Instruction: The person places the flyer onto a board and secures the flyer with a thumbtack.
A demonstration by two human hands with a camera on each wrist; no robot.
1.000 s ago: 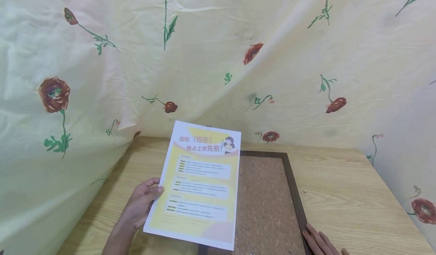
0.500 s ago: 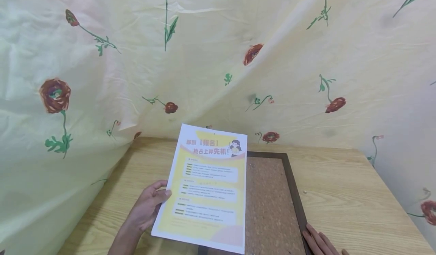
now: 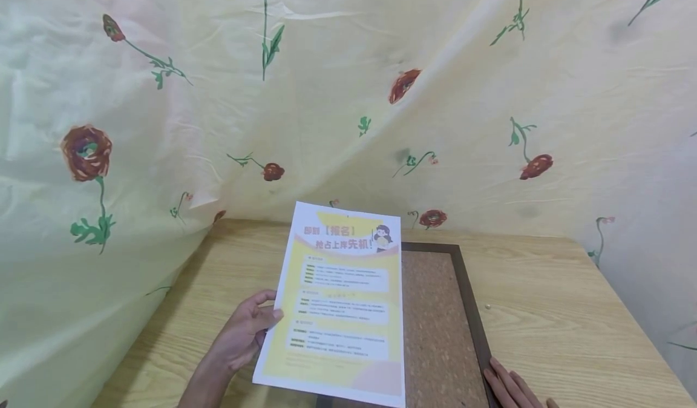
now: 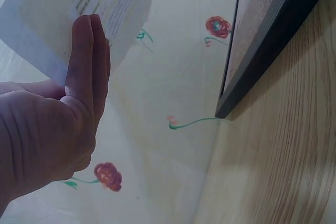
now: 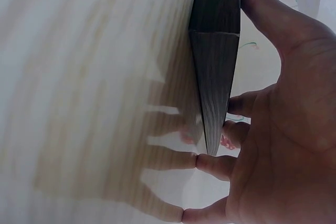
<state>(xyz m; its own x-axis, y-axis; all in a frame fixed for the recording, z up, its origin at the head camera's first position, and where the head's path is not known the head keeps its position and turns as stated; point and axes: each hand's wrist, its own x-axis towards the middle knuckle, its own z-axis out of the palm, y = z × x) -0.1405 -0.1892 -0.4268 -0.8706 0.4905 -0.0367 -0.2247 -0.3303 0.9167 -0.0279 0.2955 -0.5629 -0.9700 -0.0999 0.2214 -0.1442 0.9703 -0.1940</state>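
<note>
A sheet of paper (image 3: 337,311), printed in yellow and white with text and a small cartoon figure, is held up tilted in the head view. My left hand (image 3: 242,338) pinches its left edge, thumb on the printed face, other fingers behind. In the left wrist view this hand (image 4: 58,119) and part of the sheet show. Behind the paper lies a cork board (image 3: 438,323) with a dark frame, its left part covered. My right hand (image 3: 514,387) rests at the frame's right edge, fingers extended. In the right wrist view its fingertips touch the dark frame (image 5: 218,77) and the tabletop.
The wooden table (image 3: 572,311) runs on both sides of the board. A small round pin-like piece (image 3: 487,307) lies right of the frame. A flowered cloth (image 3: 327,117) hangs behind the table and down both sides.
My left hand has carried the paper to the right and slightly down, so it covers more of the cork board. My right hand has stayed at the frame's edge.
</note>
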